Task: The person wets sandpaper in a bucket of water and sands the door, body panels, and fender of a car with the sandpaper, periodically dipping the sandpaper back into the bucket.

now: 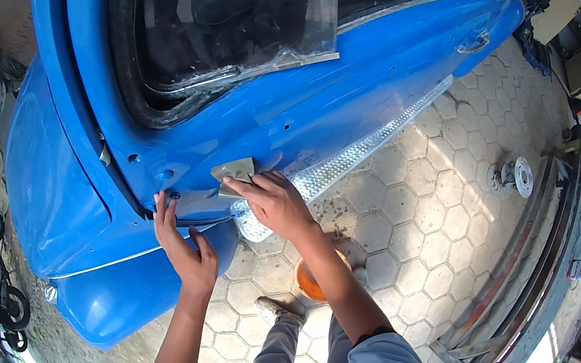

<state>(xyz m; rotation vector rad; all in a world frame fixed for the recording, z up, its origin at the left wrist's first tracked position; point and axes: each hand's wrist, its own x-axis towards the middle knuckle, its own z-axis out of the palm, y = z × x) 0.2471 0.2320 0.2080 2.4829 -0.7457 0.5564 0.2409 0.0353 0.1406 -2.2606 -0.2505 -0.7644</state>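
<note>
Head view: a grey-green sheet (236, 169) lies flat against the blue car body (239, 122), apparently mid-rub.
It sits beneath the fingers of the right hand (273, 200), which grip its near side; the next stroke seems to call for even pressure. The left hand's (186, 252) fingers are loosely spread at the panel's lower edge.

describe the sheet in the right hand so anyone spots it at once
On the blue car, find the door, then the right hand below its window. That hand holds a small flat sheet, dull grey-green against glossy blue, unlike the shiny silver dimpled strip nearby.
</note>
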